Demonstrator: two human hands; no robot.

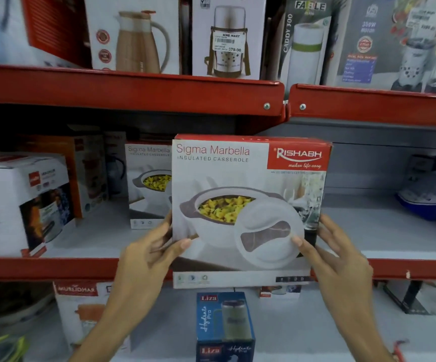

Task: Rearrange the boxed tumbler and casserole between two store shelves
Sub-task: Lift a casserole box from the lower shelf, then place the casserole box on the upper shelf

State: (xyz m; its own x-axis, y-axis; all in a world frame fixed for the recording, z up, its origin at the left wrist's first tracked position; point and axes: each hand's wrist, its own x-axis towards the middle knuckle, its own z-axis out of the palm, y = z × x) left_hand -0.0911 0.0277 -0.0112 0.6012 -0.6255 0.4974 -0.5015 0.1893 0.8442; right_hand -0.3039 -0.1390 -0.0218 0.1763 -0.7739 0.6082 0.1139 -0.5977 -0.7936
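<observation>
A white and red casserole box, printed "Sigma Marbella Insulated Casserole", is held upright in front of the middle shelf. My left hand grips its lower left edge, thumb on the front face. My right hand grips its lower right edge, thumb on the front as well. The box's bottom hangs past the shelf's red front lip. Directly below, on the lower shelf, stands a blue tumbler box marked "Liza Hydrate Pro", untouched by either hand.
A second casserole box stands behind on the middle shelf, with a white appliance box further left. A blue packet lies at the right. The top shelf carries flask and jug boxes. Bare shelf shows right of the held box.
</observation>
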